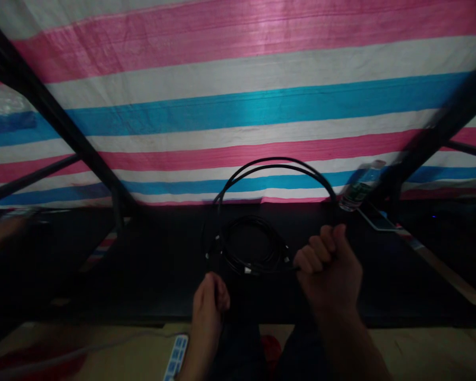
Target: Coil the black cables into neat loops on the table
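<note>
A black coiled rubber cable lies on a dark flat tabletop in front of me. My right hand closes on the cable at the coil's right, and my left hand sits just before the coil. Beyond the coil hangs a striped woven tarpaulin. A clear plastic water bottle is further right, and a white rectangular power strip lies nearer me, below the tabletop.

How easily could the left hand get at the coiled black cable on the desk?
Probably easily: the left hand sits just by the coiled black cable, nothing visibly between them; the right hand grips the raised loop.
</note>
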`<state>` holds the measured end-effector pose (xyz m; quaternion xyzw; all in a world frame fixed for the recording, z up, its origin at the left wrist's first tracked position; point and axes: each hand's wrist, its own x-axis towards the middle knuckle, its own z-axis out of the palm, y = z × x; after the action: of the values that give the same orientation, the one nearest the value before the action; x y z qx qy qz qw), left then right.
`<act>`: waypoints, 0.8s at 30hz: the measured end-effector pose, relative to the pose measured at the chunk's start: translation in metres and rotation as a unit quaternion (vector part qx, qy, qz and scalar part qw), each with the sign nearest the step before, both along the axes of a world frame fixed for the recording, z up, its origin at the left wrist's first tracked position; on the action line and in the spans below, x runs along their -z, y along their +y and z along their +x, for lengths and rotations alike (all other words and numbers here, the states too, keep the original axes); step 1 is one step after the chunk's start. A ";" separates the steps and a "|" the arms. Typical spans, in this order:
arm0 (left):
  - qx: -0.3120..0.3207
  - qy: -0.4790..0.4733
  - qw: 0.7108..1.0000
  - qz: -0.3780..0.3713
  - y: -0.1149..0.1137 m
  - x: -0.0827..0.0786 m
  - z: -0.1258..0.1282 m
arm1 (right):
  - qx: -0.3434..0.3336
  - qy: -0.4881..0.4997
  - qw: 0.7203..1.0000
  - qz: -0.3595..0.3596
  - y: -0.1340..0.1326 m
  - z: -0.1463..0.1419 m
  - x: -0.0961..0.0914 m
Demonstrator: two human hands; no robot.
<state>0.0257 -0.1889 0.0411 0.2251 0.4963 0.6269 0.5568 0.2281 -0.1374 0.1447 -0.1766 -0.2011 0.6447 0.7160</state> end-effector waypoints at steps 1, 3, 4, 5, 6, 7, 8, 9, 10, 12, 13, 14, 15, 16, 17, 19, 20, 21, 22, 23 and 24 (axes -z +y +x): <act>-0.008 -0.050 0.999 0.006 0.005 -0.007 0.014 | -0.002 0.015 1.000 -0.012 -0.006 -0.013 0.009; -0.032 -0.121 0.992 0.021 0.010 -0.017 0.038 | 0.016 0.040 0.999 -0.024 -0.017 -0.036 0.023; -0.043 -0.148 0.988 0.030 0.011 -0.022 0.048 | 0.026 0.047 0.998 -0.026 -0.023 -0.046 0.029; -0.053 -0.172 0.983 0.041 0.011 -0.025 0.055 | 0.037 0.049 0.998 -0.026 -0.028 -0.055 0.035; -0.062 -0.193 0.978 0.057 0.010 -0.028 0.059 | 0.046 0.044 0.998 -0.025 -0.033 -0.064 0.041; -0.069 -0.209 0.973 0.074 0.010 -0.031 0.062 | 0.054 0.032 0.998 -0.024 -0.037 -0.071 0.047; -0.076 -0.214 0.970 0.085 0.009 -0.034 0.063 | 0.065 0.011 0.997 -0.026 -0.042 -0.077 0.054; -0.079 -0.207 0.971 0.091 0.009 -0.037 0.063 | 0.075 -0.018 0.996 -0.032 -0.046 -0.081 0.061; -0.080 -0.192 0.974 0.093 0.010 -0.040 0.061 | 0.086 -0.056 0.994 -0.042 -0.049 -0.084 0.069; -0.084 -0.159 0.980 0.087 0.013 -0.046 0.056 | 0.095 -0.150 0.982 -0.070 -0.056 -0.084 0.084; -0.087 -0.148 0.981 0.086 0.016 -0.049 0.052 | 0.088 -0.201 0.972 -0.083 -0.060 -0.083 0.091; -0.089 -0.143 0.982 0.087 0.018 -0.052 0.047 | 0.073 -0.246 0.962 -0.093 -0.063 -0.081 0.097; -0.092 -0.144 0.981 0.087 0.019 -0.054 0.043 | 0.051 -0.282 0.953 -0.099 -0.067 -0.078 0.103; -0.094 -0.145 0.982 0.080 0.021 -0.056 0.038 | 0.026 -0.303 0.947 -0.104 -0.072 -0.075 0.108; -0.093 -0.146 0.983 0.069 0.022 -0.057 0.034 | -0.006 -0.311 0.944 -0.109 -0.076 -0.073 0.113; -0.085 -0.149 0.984 0.046 0.022 -0.057 0.027 | -0.087 -0.301 0.941 -0.126 -0.087 -0.069 0.123; -0.078 -0.151 0.985 0.038 0.022 -0.057 0.024 | -0.136 -0.295 0.936 -0.135 -0.093 -0.066 0.127; -0.069 -0.154 0.985 0.033 0.022 -0.055 0.022 | -0.185 -0.296 0.926 -0.143 -0.099 -0.063 0.131; -0.063 -0.157 0.985 0.030 0.022 -0.054 0.020 | -0.230 -0.306 0.912 -0.148 -0.104 -0.059 0.134; -0.061 -0.159 0.985 0.026 0.022 -0.053 0.018 | -0.276 -0.326 0.892 -0.151 -0.109 -0.055 0.136; -0.065 -0.162 0.984 0.022 0.022 -0.052 0.017 | -0.318 -0.351 0.867 -0.155 -0.113 -0.051 0.138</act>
<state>0.0425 -0.1667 0.0931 0.1002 0.3994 0.7003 0.5831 0.1773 -0.2508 0.0071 -0.4259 -0.3820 0.7562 0.3177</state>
